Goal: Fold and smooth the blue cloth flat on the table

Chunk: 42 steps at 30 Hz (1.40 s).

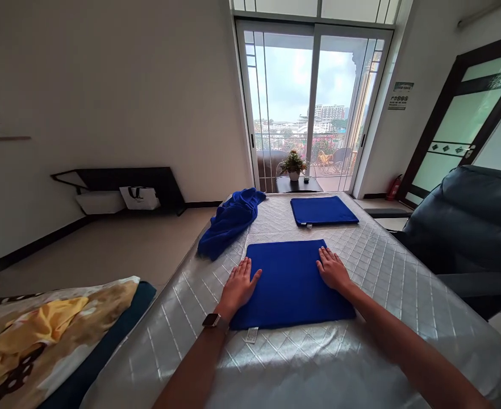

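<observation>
A blue cloth [293, 284] lies flat in a rectangle on the silvery quilted mattress [169, 335], a small white tag showing at its near left corner. My left hand [239, 287] rests on its left edge, fingers stretched out and thumb apart, a watch on the wrist. On the upper right edge lies my right hand [333, 268], palm down with fingers extended. Beyond them is a second folded blue cloth [324, 210], also with a tag. A crumpled blue cloth [233, 220] lies at the mattress's far left.
A dark leather armchair [480, 221] stands along the right side. At the lower left is patterned bedding [80, 324] with a yellow cloth. Past the mattress, a small table [282, 184] holds a potted plant [293, 165] before the sliding glass door.
</observation>
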{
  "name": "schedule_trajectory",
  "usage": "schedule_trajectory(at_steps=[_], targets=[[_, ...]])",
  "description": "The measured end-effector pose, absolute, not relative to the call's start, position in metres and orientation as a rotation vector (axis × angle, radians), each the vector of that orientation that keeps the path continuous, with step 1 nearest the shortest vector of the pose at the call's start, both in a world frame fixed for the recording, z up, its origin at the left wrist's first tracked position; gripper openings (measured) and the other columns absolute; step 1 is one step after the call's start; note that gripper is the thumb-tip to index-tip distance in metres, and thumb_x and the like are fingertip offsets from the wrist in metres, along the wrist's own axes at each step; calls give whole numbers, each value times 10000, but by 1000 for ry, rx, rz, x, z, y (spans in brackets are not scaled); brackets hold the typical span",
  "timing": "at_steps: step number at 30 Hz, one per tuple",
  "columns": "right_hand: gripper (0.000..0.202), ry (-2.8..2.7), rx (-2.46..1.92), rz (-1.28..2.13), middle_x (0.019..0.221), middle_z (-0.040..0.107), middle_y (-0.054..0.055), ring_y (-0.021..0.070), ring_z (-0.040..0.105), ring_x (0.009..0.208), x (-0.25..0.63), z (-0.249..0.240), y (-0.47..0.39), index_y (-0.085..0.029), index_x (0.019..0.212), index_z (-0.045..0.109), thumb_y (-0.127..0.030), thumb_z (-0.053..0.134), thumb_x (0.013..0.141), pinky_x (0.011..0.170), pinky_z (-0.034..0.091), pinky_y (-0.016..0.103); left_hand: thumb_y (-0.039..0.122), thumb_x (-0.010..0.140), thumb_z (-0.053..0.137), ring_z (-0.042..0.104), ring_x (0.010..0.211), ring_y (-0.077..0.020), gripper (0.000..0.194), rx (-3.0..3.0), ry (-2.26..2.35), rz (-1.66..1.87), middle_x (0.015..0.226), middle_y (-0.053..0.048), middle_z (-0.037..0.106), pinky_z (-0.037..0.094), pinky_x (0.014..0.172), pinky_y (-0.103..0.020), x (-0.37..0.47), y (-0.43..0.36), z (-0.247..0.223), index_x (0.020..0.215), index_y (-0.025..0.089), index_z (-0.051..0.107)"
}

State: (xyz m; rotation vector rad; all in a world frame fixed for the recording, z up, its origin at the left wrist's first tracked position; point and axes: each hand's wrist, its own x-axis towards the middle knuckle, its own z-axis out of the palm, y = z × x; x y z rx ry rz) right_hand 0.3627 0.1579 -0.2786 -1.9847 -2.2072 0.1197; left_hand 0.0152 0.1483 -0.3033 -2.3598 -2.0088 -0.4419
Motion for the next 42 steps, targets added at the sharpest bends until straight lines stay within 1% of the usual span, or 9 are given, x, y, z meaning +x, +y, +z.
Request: schedule_trajectory(at_steps=[4, 9, 12, 21, 28, 32, 36, 39, 42], targets=[[627, -2293, -1929, 38, 1681, 241, 100, 214, 144, 1568, 364, -272, 146, -68, 1607, 279, -356, 235, 1051, 1267, 73, 411, 645, 1026, 207, 333, 1519, -289, 788, -2359, -1989, -471, 1638, -181, 340, 272, 1247, -502, 15, 147, -303, 1575, 100, 356], [668, -2249, -1974, 156, 1691, 199, 76, 208, 120, 1572, 365, -272, 124, -93, 1621, 249, -449, 205, 1058, 1264, 115, 403, 645, 1027, 207, 297, 1534, -277, 804, -2369, -2016, -448, 1650, -185, 305, 246, 1257, -484, 16, 147, -301, 1575, 72, 340], [693, -2215, -2023, 199, 1694, 174, 80, 208, 114, 1572, 364, -279, 115, -88, 1628, 215, -482, 196, 1058, 1266, 105, 398, 652, 1023, 213, 295, 1535, -273, 808, -2364, -2026, -443, 1648, -181, 317, 243, 1258, -469, 16, 148, -300, 1575, 76, 341], [692, -2195, -2037, 267, 1700, 137, 65, 190, 83, 1575, 362, -282, 112, -85, 1630, 181, -476, 184, 1059, 1273, 73, 394, 674, 1014, 178, 295, 1536, -271, 827, -2356, -2015, -444, 1653, -160, 318, 244, 1258, -490, 12, 151, -307, 1584, 93, 327], [694, -2217, -2043, 258, 1701, 122, 72, 199, 71, 1576, 365, -283, 111, -83, 1630, 170, -478, 193, 1060, 1274, 49, 407, 657, 1021, 198, 300, 1534, -266, 790, -2376, -2022, -452, 1649, -140, 341, 227, 1265, -462, 9, 153, -309, 1586, 122, 338], [692, -2223, -2043, 269, 1700, 123, 65, 198, 73, 1576, 366, -282, 111, -85, 1631, 168, -475, 193, 1060, 1272, 65, 397, 644, 1028, 182, 287, 1539, -261, 782, -2402, -2045, -464, 1659, -136, 312, 219, 1268, -470, 10, 151, -305, 1588, 119, 327], [691, -2210, -2029, 298, 1697, 120, 69, 209, 86, 1575, 366, -280, 111, -82, 1630, 177, -467, 196, 1057, 1271, 90, 410, 568, 1055, 144, 280, 1540, -244, 720, -2406, -2099, -470, 1650, -135, 327, 185, 1276, -493, 9, 152, -297, 1580, 118, 341], [687, -2198, -2006, 318, 1693, 125, 80, 210, 85, 1575, 366, -278, 110, -84, 1630, 193, -460, 205, 1055, 1270, 85, 415, 532, 1063, 149, 293, 1534, -244, 691, -2377, -2137, -473, 1636, -146, 354, 214, 1268, -498, 10, 155, -289, 1565, 114, 373], [680, -2182, -1990, 323, 1692, 133, 84, 208, 86, 1575, 366, -277, 110, -89, 1631, 198, -454, 201, 1057, 1269, 76, 412, 547, 1061, 185, 299, 1532, -255, 684, -2365, -2031, -499, 1630, -150, 373, 227, 1266, -501, 23, 151, -280, 1550, 125, 408]])
